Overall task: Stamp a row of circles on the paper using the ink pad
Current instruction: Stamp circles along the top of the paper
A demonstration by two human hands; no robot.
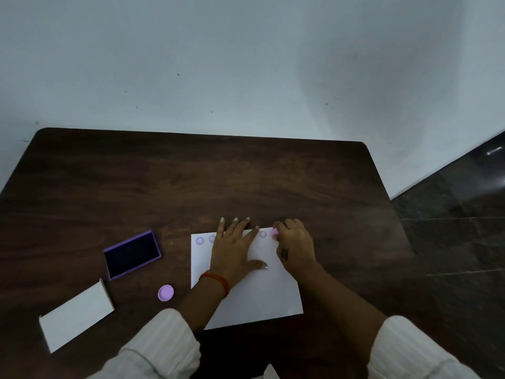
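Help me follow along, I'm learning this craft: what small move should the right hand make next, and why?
Probably lift the pink stamp straight up. The right hand has it pressed at the paper's top right corner, at the end of the row of circles, so no room remains further right. The left hand lies flat on the sheet, holding it steady.

A dark wooden table with rounded corners is standing against the pale wall. Lying on it are a white sheet of paper near the front edge, an open purple ink pad to its left, a small lilac cap, and a white card box.
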